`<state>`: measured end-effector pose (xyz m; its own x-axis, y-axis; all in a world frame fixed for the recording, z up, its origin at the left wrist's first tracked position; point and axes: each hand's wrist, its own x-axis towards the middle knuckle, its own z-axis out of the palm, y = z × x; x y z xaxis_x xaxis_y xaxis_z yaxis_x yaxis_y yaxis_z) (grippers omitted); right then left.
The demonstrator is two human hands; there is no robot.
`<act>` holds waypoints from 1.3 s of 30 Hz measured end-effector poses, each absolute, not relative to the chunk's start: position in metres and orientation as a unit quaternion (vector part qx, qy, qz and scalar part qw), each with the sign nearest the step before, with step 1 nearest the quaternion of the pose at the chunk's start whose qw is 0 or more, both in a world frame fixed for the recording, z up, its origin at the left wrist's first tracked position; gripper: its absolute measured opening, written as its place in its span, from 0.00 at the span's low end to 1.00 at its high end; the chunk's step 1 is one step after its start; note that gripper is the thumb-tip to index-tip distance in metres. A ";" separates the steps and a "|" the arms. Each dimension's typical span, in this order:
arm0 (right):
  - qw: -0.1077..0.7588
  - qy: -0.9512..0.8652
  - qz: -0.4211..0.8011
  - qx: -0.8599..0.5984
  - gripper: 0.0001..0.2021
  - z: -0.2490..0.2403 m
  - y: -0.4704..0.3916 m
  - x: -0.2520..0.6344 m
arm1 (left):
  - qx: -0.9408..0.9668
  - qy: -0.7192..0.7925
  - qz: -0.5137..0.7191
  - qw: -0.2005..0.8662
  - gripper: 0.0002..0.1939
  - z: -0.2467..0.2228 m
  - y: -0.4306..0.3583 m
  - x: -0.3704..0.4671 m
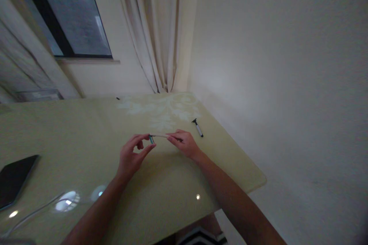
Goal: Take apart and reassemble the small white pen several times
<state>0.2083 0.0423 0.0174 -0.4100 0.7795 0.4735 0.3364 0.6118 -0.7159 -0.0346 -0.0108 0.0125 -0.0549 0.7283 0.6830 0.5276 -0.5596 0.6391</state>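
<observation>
Over the table, both of my hands are on a razor with a thin white handle (160, 136) and a small teal head (151, 139). My left hand (132, 155) pinches the teal head between thumb and forefinger. The handle's other end sits in the closed fingers of my right hand (184, 143), which hide part of it. Just beyond the right hand lies a second razor (198, 128), with a grey and black handle and a black head turned toward the back.
The glossy pale table (230, 164) meets a wall on the right. A dark flat device (17, 180) and a white cable (34, 213) are at the left. A tiny black piece (117, 98) lies at the back edge, near the curtain (155, 30).
</observation>
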 end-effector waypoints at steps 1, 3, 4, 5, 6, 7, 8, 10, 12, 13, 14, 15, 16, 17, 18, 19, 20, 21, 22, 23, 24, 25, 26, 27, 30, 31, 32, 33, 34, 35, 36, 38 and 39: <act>0.420 -0.796 0.258 -0.351 0.25 0.017 0.043 0.208 | 0.683 0.458 0.562 0.090 0.16 0.012 -0.010 -0.035; 0.428 -0.796 0.247 -0.350 0.25 0.016 0.043 0.207 | 0.683 0.456 0.563 0.091 0.16 0.012 -0.010 -0.036; 0.429 -0.797 0.247 -0.347 0.25 0.016 0.042 0.207 | 0.683 0.457 0.563 0.090 0.16 0.012 -0.010 -0.036; 0.429 -0.797 0.248 -0.345 0.25 0.016 0.042 0.207 | 0.683 0.458 0.562 0.090 0.16 0.012 -0.010 -0.037; 0.430 -0.796 0.248 -0.345 0.25 0.016 0.042 0.207 | 0.682 0.459 0.562 0.090 0.16 0.011 -0.010 -0.037; 0.432 -0.795 0.246 -0.348 0.25 0.016 0.042 0.207 | 0.681 0.460 0.563 0.091 0.16 0.011 -0.010 -0.037; 0.434 -0.793 0.245 -0.349 0.26 0.016 0.042 0.207 | 0.679 0.462 0.563 0.092 0.16 0.010 -0.010 -0.038; 0.432 -0.797 0.244 -0.344 0.26 0.015 0.042 0.207 | 0.678 0.463 0.563 0.096 0.16 0.009 -0.010 -0.038; 0.422 -0.804 0.246 -0.340 0.26 0.015 0.043 0.208 | 0.679 0.461 0.564 0.097 0.16 0.009 -0.010 -0.038; 0.419 -0.804 0.243 -0.345 0.26 0.016 0.043 0.208 | 0.678 0.460 0.565 0.097 0.16 0.009 -0.010 -0.038; 0.418 -0.803 0.238 -0.352 0.26 0.016 0.043 0.208 | 0.678 0.459 0.566 0.098 0.16 0.010 -0.010 -0.038; 0.421 -0.800 0.235 -0.357 0.25 0.016 0.044 0.208 | 0.677 0.458 0.568 0.099 0.16 0.010 -0.010 -0.038; 0.423 -0.800 0.235 -0.355 0.25 0.016 0.044 0.209 | 0.676 0.458 0.568 0.101 0.16 0.010 -0.010 -0.038; 0.422 -0.803 0.238 -0.348 0.25 0.016 0.044 0.209 | 0.676 0.457 0.569 0.104 0.16 0.010 -0.010 -0.038; 0.420 -0.806 0.242 -0.339 0.25 0.016 0.044 0.210 | 0.677 0.454 0.569 0.107 0.17 0.011 -0.010 -0.037; 0.418 -0.809 0.246 -0.333 0.25 0.016 0.044 0.210 | 0.677 0.452 0.570 0.109 0.17 0.011 -0.010 -0.037; 0.416 -0.810 0.246 -0.332 0.26 0.016 0.045 0.211 | 0.678 0.450 0.571 0.111 0.17 0.011 -0.010 -0.037; 0.415 -0.809 0.243 -0.337 0.26 0.016 0.045 0.211 | 0.677 0.450 0.571 0.112 0.16 0.011 -0.010 -0.037; 0.415 -0.808 0.239 -0.342 0.26 0.016 0.046 0.211 | 0.676 0.451 0.571 0.112 0.16 0.011 -0.009 -0.037; 0.415 -0.808 0.236 -0.345 0.26 0.016 0.046 0.212 | 0.675 0.453 0.571 0.113 0.16 0.011 -0.009 -0.036; 0.413 -0.809 0.236 -0.345 0.26 0.016 0.046 0.212 | 0.675 0.456 0.569 0.114 0.16 0.011 -0.009 -0.036; 0.410 -0.811 0.236 -0.345 0.26 0.016 0.047 0.212 | 0.673 0.458 0.569 0.115 0.17 0.011 -0.009 -0.036; 0.408 -0.811 0.237 -0.346 0.25 0.016 0.047 0.212 | 0.672 0.461 0.568 0.116 0.17 0.011 -0.009 -0.036; 0.409 -0.809 0.236 -0.350 0.25 0.016 0.047 0.211 | 0.672 0.462 0.567 0.116 0.16 0.012 -0.009 -0.036; 0.418 -0.805 0.230 -0.354 0.26 0.017 0.047 0.210 | 0.674 0.461 0.566 0.116 0.16 0.012 -0.009 -0.036; 0.417 -0.807 0.232 -0.348 0.26 0.017 0.047 0.210 | 0.674 0.461 0.565 0.116 0.16 0.012 -0.009 -0.036; 0.412 -0.811 0.234 -0.343 0.27 0.017 0.048 0.210 | 0.675 0.461 0.565 0.116 0.16 0.013 -0.010 -0.036; 0.408 -0.813 0.236 -0.341 0.27 0.017 0.048 0.211 | 0.675 0.461 0.565 0.117 0.16 0.013 -0.010 -0.036; 0.405 -0.814 0.236 -0.344 0.27 0.017 0.049 0.211 | 0.675 0.461 0.565 0.117 0.16 0.013 -0.010 -0.035; 0.403 -0.813 0.235 -0.348 0.27 0.017 0.049 0.212 | 0.675 0.460 0.565 0.119 0.16 0.014 -0.010 -0.035; 0.401 -0.813 0.234 -0.351 0.27 0.017 0.050 0.213 | 0.675 0.460 0.564 0.121 0.16 0.014 -0.010 -0.035; 0.392 -0.817 0.236 -0.350 0.26 0.017 0.051 0.214 | 0.675 0.461 0.562 0.124 0.17 0.014 -0.011 -0.035; 0.387 -0.819 0.238 -0.349 0.25 0.017 0.052 0.214 | 0.675 0.462 0.562 0.125 0.17 0.014 -0.011 -0.035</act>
<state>0.2140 0.0516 0.0172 -0.4563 0.7563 0.4688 0.3874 0.6431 -0.6605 -0.0347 -0.0110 0.0138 -0.0582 0.7640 0.6426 0.4834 -0.5416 0.6877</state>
